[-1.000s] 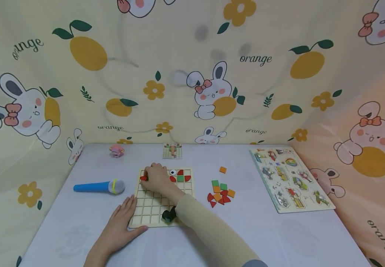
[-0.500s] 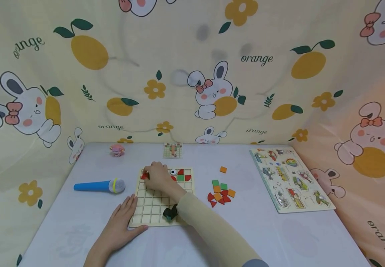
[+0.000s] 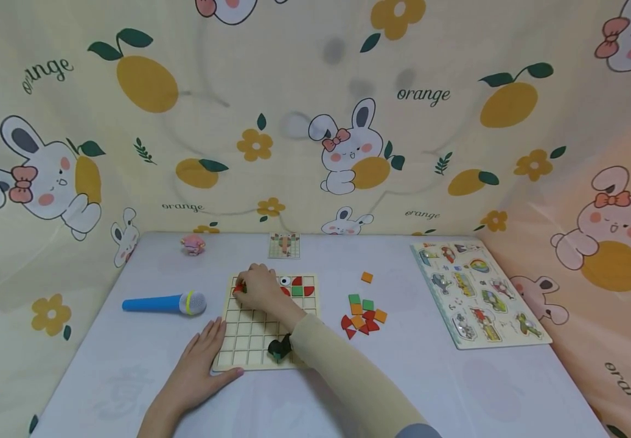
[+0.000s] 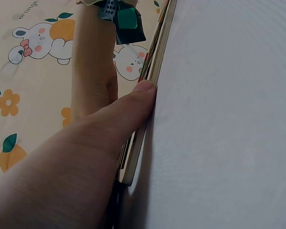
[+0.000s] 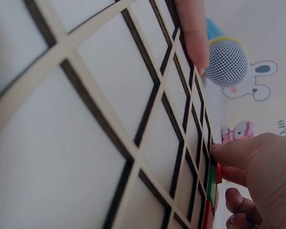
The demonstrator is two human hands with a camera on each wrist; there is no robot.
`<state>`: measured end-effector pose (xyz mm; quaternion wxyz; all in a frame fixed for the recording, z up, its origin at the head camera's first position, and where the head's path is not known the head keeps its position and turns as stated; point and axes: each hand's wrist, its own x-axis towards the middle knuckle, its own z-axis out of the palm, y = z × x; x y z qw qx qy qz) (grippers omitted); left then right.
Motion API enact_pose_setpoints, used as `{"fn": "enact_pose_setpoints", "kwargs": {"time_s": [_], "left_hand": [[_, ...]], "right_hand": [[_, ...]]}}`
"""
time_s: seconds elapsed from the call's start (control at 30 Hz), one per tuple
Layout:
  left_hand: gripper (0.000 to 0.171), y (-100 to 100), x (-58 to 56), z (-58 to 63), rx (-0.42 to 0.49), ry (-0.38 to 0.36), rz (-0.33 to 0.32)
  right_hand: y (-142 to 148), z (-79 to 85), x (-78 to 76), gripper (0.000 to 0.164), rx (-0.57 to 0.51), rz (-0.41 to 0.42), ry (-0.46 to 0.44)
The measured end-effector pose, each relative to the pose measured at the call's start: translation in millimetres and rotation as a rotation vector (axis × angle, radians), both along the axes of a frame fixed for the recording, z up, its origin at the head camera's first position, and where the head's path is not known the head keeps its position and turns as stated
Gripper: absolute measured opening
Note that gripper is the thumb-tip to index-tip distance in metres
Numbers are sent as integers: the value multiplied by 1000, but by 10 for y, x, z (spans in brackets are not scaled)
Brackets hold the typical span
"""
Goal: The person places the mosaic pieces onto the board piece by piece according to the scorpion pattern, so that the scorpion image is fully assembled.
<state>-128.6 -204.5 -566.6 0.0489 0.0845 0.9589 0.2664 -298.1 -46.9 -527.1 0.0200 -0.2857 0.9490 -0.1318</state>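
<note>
A wooden grid board [image 3: 242, 342] lies in front of me. My left hand [image 3: 196, 364] rests along its left side with fingers straight, its thumb [image 4: 138, 98] touching the front edge. Over the board's top left corner, my right hand [image 3: 263, 292] pinches a small red tile [image 3: 238, 288], partly covered by the fingers. In the right wrist view, the right thumb [image 5: 233, 153] touches the far edge, near red pieces and a green tile [image 5: 211, 183]. The top rows also bear an eye tile [image 3: 285, 281], a green square [image 3: 297, 291] and red quarter-rounds [image 3: 309, 291].
Loose orange, green and red tiles [image 3: 369, 325] lie right of the board, one orange square [image 3: 367, 277] apart from them. A blue toy microphone [image 3: 156, 303] lies left. Behind are a pink toy [image 3: 193, 244] and a pattern card [image 3: 285, 246]. A picture puzzle board [image 3: 479, 298] lies far right.
The right hand's fingertips have shifted slightly at the board's top left corner, with the red tile moving a little rightward and up. My left hand has stayed in place.
</note>
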Motion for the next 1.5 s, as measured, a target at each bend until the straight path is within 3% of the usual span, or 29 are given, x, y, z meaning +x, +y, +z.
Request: {"fn": "enact_pose_setpoints", "kwargs": {"time_s": [0.27,0.6,1.0,1.27,1.5], "left_hand": [[115,7,3,20,-4,-28,2],[116,0,11,51,-3,-48,4],[114,15,21,70,-9,-20,7],[112,15,22,75,-1,8,2],[113,13,24,65,-7,0,6]], "right_hand": [[2,18,15,25,-18,-51,-25],[31,91,30,27,16,0,-45],[9,69,25,31,2,-5,-6],[4,92,49,30,30,51,-5],[11,89,58,31,6,34,-22]]}}
